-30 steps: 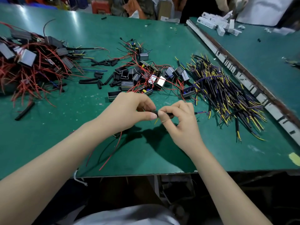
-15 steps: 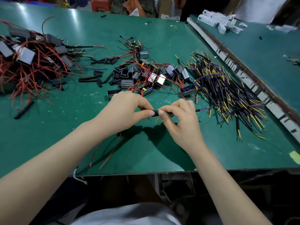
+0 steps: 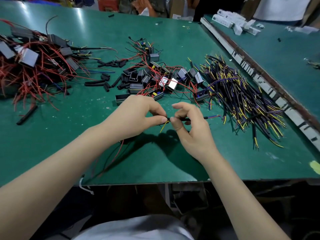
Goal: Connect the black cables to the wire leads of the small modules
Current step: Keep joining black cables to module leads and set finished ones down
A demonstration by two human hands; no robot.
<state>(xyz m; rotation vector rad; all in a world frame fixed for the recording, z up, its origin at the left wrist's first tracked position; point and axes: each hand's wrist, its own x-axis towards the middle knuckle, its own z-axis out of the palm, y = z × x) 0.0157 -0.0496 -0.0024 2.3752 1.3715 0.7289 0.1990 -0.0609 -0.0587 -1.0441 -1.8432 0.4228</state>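
The left hand (image 3: 136,116) and right hand (image 3: 190,129) met above the green tabletop (image 3: 225,163). The right hand pinched a black cable (image 3: 185,119) between thumb and forefinger, its blue and red ends pointing out past that hand. The left hand pinched the cable's other end, where a yellow lead (image 3: 163,126) hung down. Small modules (image 3: 152,80) lay just beyond both hands, loose cables (image 3: 242,97) beyond the right.
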